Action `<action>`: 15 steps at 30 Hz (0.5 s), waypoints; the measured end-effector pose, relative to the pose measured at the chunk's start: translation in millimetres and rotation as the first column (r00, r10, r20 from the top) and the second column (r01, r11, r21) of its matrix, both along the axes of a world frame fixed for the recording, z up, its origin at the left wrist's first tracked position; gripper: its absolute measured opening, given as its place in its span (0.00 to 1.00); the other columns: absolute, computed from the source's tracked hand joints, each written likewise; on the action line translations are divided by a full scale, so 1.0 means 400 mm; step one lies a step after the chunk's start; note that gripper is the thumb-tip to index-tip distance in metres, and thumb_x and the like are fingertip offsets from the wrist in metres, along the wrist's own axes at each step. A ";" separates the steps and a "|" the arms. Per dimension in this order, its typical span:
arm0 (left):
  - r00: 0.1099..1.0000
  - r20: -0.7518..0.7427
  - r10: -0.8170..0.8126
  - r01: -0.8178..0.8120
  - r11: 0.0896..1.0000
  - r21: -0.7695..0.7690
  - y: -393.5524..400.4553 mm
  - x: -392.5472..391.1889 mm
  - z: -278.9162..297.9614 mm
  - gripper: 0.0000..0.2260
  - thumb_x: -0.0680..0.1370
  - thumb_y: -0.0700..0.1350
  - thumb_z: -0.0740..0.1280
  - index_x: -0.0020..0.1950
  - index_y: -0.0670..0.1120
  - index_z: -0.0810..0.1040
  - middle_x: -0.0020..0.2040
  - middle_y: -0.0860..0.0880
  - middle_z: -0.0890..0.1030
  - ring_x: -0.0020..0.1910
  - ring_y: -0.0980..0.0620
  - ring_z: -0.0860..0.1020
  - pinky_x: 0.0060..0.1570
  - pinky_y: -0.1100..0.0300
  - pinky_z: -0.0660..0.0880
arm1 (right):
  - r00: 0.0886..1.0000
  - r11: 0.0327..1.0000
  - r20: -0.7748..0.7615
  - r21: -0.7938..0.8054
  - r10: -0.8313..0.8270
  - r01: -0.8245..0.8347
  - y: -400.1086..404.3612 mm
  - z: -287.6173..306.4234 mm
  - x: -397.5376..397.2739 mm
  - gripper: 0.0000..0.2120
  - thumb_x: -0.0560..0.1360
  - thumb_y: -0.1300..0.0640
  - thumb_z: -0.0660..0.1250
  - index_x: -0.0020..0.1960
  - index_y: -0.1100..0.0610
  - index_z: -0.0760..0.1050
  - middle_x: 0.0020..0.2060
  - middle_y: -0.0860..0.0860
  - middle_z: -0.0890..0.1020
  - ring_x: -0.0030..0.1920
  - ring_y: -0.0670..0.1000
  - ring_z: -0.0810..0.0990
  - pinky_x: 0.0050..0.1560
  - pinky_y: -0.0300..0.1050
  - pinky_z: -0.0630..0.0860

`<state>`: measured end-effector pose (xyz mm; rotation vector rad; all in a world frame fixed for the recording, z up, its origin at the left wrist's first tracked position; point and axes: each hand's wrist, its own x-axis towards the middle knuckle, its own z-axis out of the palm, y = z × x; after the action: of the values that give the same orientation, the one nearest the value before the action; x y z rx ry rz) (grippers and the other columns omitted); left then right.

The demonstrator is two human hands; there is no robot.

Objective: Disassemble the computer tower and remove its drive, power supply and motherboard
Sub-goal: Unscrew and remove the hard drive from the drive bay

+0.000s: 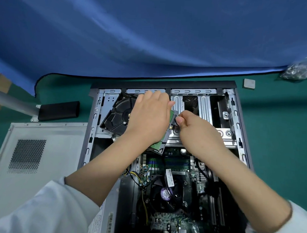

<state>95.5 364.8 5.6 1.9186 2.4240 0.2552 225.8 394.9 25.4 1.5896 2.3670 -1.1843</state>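
The open computer tower lies on its side on the green mat. A black hard drive sits tilted in the upper left bay, its green circuit board edge showing. My left hand lies over the drive and grips it, fingers curled over its far edge. My right hand pinches a small black cable connector at the drive's right end. Below them the motherboard shows, with a round black CPU fan and memory slots. The power supply is hidden.
The removed grey side panel lies left of the case. A black bar on a metal bracket rests behind it. A small square chip and a bag of screws lie at the back right. Blue cloth covers the far side.
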 end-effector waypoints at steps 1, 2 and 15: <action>1.000 -0.005 0.001 -0.001 1.000 0.001 0.000 0.000 -0.001 0.10 0.83 0.50 0.49 0.45 0.49 0.64 0.46 0.48 0.73 0.44 0.51 0.61 0.48 0.56 0.58 | 1.000 0.999 -0.004 0.039 -0.014 0.014 -0.011 -0.001 -0.003 0.10 0.81 0.51 0.52 0.44 0.49 0.67 0.33 0.47 0.74 0.37 0.52 0.73 0.32 0.44 0.63; 1.000 -0.012 0.001 -0.001 1.000 0.002 0.000 -0.002 -0.001 0.11 0.83 0.50 0.49 0.46 0.48 0.66 0.47 0.48 0.74 0.44 0.51 0.61 0.48 0.56 0.58 | 1.000 1.000 -0.013 0.021 -0.015 0.015 -0.009 -0.001 -0.005 0.10 0.81 0.52 0.52 0.43 0.49 0.66 0.34 0.48 0.74 0.37 0.52 0.74 0.33 0.44 0.64; 1.000 0.004 -0.010 0.010 1.000 0.004 -0.003 -0.003 0.001 0.09 0.83 0.50 0.49 0.45 0.49 0.62 0.47 0.47 0.74 0.44 0.49 0.62 0.49 0.56 0.58 | 0.998 0.991 -0.060 -0.133 0.010 -0.018 0.022 0.006 0.004 0.14 0.82 0.50 0.53 0.39 0.51 0.66 0.30 0.48 0.72 0.31 0.50 0.71 0.32 0.42 0.64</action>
<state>94.5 363.7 6.2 1.9296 2.4127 0.2632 227.3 403.8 27.8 1.5145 2.2747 -1.3735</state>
